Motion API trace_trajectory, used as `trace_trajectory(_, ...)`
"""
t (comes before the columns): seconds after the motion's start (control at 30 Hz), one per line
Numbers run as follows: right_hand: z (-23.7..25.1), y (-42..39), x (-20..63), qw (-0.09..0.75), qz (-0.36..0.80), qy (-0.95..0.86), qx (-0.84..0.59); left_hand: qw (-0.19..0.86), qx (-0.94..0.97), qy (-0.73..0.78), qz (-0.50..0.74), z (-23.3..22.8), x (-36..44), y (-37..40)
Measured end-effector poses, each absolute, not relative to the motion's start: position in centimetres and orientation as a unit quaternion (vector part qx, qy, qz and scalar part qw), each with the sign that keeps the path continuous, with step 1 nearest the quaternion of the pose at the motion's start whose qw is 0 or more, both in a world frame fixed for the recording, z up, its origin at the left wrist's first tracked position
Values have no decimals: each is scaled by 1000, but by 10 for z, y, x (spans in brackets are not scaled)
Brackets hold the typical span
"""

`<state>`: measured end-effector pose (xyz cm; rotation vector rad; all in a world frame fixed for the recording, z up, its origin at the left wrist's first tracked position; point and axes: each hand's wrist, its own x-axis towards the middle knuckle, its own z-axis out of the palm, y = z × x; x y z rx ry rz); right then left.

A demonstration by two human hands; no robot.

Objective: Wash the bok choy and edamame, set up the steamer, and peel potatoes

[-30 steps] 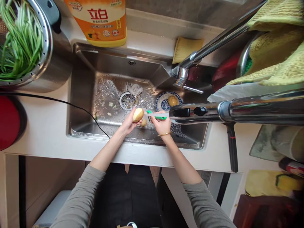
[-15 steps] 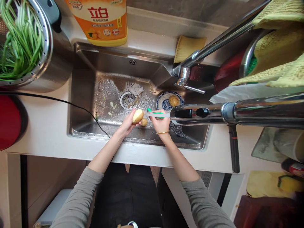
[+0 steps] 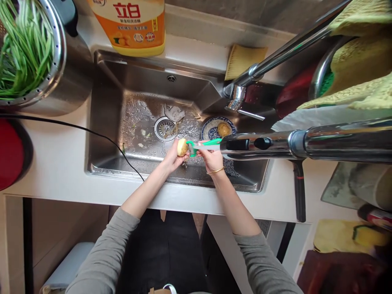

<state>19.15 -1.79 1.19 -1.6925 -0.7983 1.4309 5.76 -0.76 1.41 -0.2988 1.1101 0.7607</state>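
Over the steel sink (image 3: 104, 122), my left hand (image 3: 173, 159) holds a yellow-brown potato (image 3: 182, 146) by its lower side. My right hand (image 3: 210, 158), with a gold bangle at the wrist, grips a green-handled peeler (image 3: 203, 144). The peeler's head touches the potato's right side. A second potato (image 3: 224, 129) lies in a blue-patterned plate (image 3: 211, 130) on the sink floor to the right. Peel scraps lie around the drain (image 3: 164, 128).
A long chrome tap (image 3: 306, 143) crosses the right half, a second tap (image 3: 269, 59) above it. An orange detergent bottle (image 3: 134, 24) stands behind the sink beside a yellow sponge (image 3: 243, 61). A steel colander with green chives (image 3: 27, 53) and a black cable (image 3: 76, 128) sit left.
Both hands shifted slightly right. My left hand turned the potato so it looks smaller. The peeler's head came against the potato; the small potato-coloured piece below it is no longer seen.
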Motion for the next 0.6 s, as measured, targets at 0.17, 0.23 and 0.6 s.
trace_trajectory(0.17, 13, -18, 183, 374, 545, -337, -671, 792, -90, 518, 309, 20, 57, -17)
trace_trajectory(0.23, 13, -17, 181, 372, 554, -337, -665, 796, -61, 521, 301, 23, 56, -19)
trace_trajectory(0.6, -1, -2, 183, 304, 597, -413, -617, 777, 11, 551, 303, 24, 44, -26)
